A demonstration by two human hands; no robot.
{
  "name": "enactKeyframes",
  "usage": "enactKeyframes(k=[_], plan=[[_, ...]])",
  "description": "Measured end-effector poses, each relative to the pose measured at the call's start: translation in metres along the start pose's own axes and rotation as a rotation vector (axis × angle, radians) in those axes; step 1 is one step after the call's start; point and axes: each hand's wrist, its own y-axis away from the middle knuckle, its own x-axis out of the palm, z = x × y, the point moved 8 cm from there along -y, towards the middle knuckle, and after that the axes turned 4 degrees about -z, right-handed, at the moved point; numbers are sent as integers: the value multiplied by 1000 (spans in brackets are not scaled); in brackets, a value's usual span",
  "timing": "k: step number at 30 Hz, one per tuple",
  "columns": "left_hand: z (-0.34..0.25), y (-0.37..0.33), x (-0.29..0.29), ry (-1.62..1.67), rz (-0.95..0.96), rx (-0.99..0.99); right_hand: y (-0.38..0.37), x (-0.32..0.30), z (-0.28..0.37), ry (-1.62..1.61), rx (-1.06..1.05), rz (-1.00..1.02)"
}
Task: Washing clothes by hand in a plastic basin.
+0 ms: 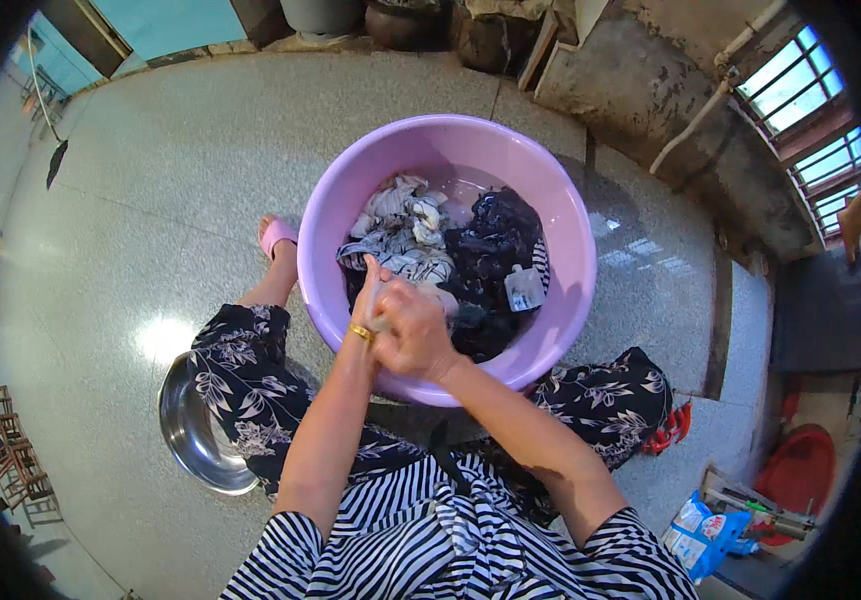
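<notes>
A large pink-purple basin [576, 255] stands in front of me between my knees, with a little water in it. Wet laundry fills it: a white garment with dark lines [403, 225] on the left and a dark black garment [496, 240] on the right. On the dark cloth lies a small translucent white plastic piece [525, 288]. My left hand [373, 285] and my right hand [416, 328] are pressed together over the basin's near side. My right fingers are curled into a fist against the left hand, partly covering it. Something pale shows between them, too hidden to name.
A shiny steel bowl [189, 440] sits on the floor by my left leg. To the lower right are a blue-and-white packet [706, 535] and a red basin [801, 480]. Pots [406, 25] line the far wall; a pipe [691, 130] runs along the right wall.
</notes>
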Motion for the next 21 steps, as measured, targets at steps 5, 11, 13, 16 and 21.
enactKeyframes(k=[5,11,13,16,21], plan=[[17,4,41,-86,121,10,12,8,-26,252,-82,-85],[33,13,15,-81,-324,57,4,-7,-96,385,190,-8],[36,6,10,-63,-325,20,15,-4,-104,435,328,5],[17,-10,-26,-31,-178,41,9,6,-30,226,167,-67],[41,4,39,-54,40,-152,24,-9,-56,299,90,-171]])
